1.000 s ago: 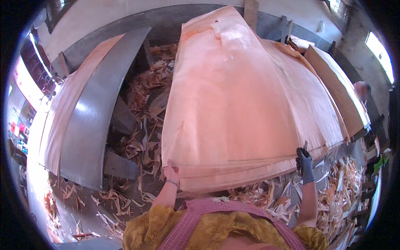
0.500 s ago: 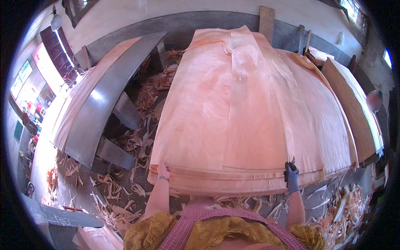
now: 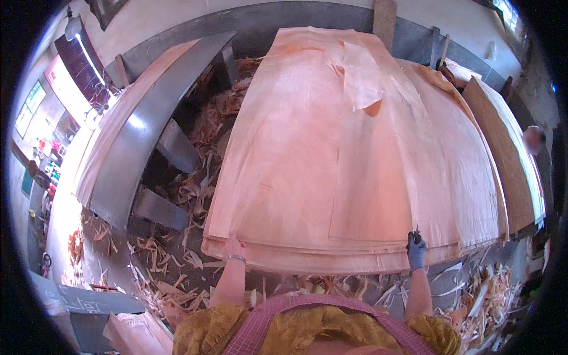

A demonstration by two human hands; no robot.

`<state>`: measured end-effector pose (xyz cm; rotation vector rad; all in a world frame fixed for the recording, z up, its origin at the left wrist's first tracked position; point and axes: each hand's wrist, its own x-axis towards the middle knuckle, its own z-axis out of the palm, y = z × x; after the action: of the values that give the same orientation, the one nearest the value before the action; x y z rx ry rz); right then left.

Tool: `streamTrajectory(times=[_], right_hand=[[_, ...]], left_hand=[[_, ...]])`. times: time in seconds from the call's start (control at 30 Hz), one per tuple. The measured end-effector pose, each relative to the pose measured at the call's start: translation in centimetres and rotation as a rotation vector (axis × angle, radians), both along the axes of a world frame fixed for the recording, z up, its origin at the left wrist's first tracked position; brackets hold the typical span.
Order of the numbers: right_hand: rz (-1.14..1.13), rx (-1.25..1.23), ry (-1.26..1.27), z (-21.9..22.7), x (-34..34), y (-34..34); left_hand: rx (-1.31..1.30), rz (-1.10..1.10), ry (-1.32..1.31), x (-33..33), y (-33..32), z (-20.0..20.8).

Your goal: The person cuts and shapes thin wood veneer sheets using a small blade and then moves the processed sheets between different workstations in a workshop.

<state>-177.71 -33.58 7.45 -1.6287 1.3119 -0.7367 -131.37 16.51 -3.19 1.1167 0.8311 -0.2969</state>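
Plainly, thin pinkish wood-veneer sheets [image 3: 278,160], streaky-grained, the top one torn, spread from centre toward twelve o'clock. My bare left fingers [image 3: 235,243] at seven and grey-and-black-gloved right fingers [image 3: 415,241] at four meet their near edge; I cannot tell how closed either is. Pale handwriting [image 3: 89,303] marks a flat grey board [image 3: 121,305] at eight.

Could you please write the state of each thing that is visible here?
Wide stack of thin pinkish wood sheets, layered, near edges uneven.
Small orange sheet flap, curled.
Long grey panel, reflecting light.
Curly pale wood shavings, loosely scattered.
Bare left grip, at the stack's near edge; closure unclear.
Grey-blue gloved right grip, at that edge too; closure unclear.
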Motion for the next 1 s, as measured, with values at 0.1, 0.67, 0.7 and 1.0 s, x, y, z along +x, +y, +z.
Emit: streamTrajectory(times=[0.1,0.67,0.7,1.0], right_hand=[[-0.019,-0.053,0.195,-1.4,-0.7,0.0],[-0.008,-0.058,0.416,-7.3,-1.0,0.4],[0.006,-0.134,0.478,-7.8,-1.0,0.2],[0.037,-0.025,0.633,-7.8,-0.4,-0.1]], left_hand=[[0.001,0.067,0.102,0.1,-1.0,0.0],[0.303,0.073,-0.17,3.7,3.3,-3.3],[0.328,0.053,-0.172,4.6,4.3,-4.5],[0.459,-0.07,0.062,4.8,3.9,-3.1]])
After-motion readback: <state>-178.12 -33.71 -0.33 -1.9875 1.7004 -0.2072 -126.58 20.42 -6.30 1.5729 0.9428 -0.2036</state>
